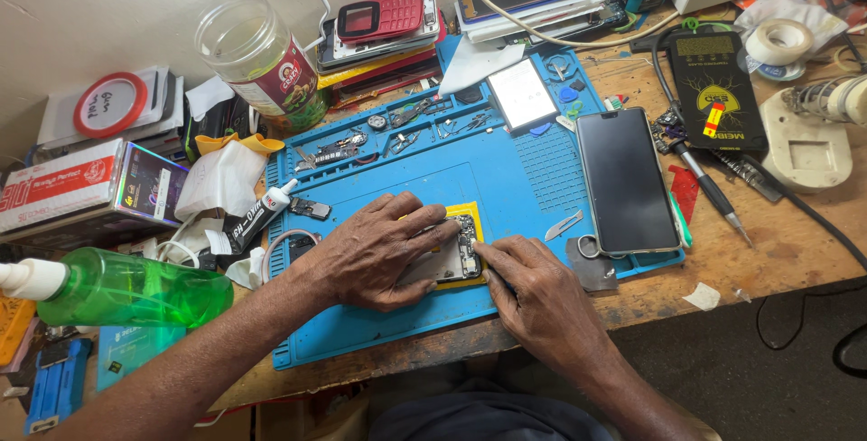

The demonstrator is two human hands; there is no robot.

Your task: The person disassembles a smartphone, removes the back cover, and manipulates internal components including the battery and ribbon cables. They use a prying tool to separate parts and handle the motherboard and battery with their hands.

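I take the wide blue silicone repair mat (470, 188) on the worn wooden bench (777, 251) as my landmark, and everything I place is read off it. At the mat's right edge lies a black-screened smartphone (626, 179), face up and flat; off the mat's left edge a green plastic spray bottle (135, 289) lies on its side, and beyond the mat's upper left corner stands a clear glass jar (257, 57). Near the mat's front centre my left hand (375, 251) lies flat, fingers spread over an opened phone with its circuit board bared (456, 247), which rests on a small yellow pad (468, 215). My right hand (537, 292) comes in from the mat's front edge, its fingertips pressed together against the phone's right side; whether they pinch a tool or a part I cannot tell. To my judgement, doing this well means keeping the left palm's weight on the casing and off the board, and working with small, steady fingertip pressure so nothing slips. A small silver blade (564, 224) lies just right of the hands, on the mat.
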